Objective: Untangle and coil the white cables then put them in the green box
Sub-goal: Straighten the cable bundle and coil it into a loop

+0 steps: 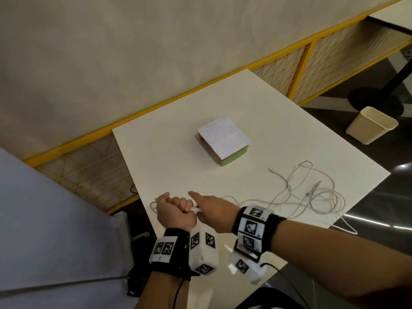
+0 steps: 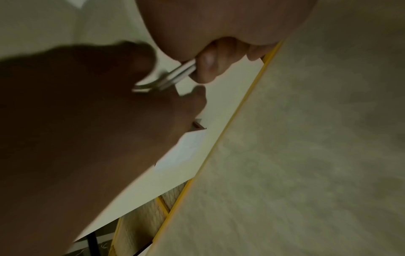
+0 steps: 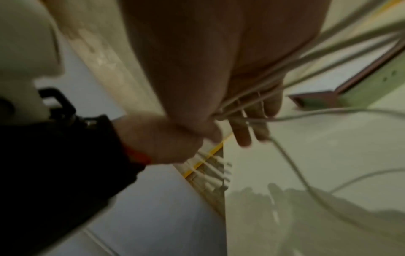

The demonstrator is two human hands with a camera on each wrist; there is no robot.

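My left hand [image 1: 174,210] is a fist at the table's near left edge, gripping a bundle of white cable strands [image 2: 181,71]. A short loop [image 1: 153,206] sticks out behind it. My right hand [image 1: 208,208] lies just right of it, touching the same strands, which run across its straight fingers [image 3: 243,133]. From there the cable trails right into a loose tangle [image 1: 312,192] on the table, and one strand hangs over the near edge. The green box [image 1: 234,158] sits mid-table with a white paper sheet [image 1: 223,137] on top.
The white table [image 1: 178,157] stands against a yellow-framed mesh rail [image 1: 289,70] and a beige wall. A beige bin [image 1: 372,124] stands on the dark floor at the right, by a black table base [image 1: 379,97]. A loose connector end [image 1: 270,169] lies right of the box.
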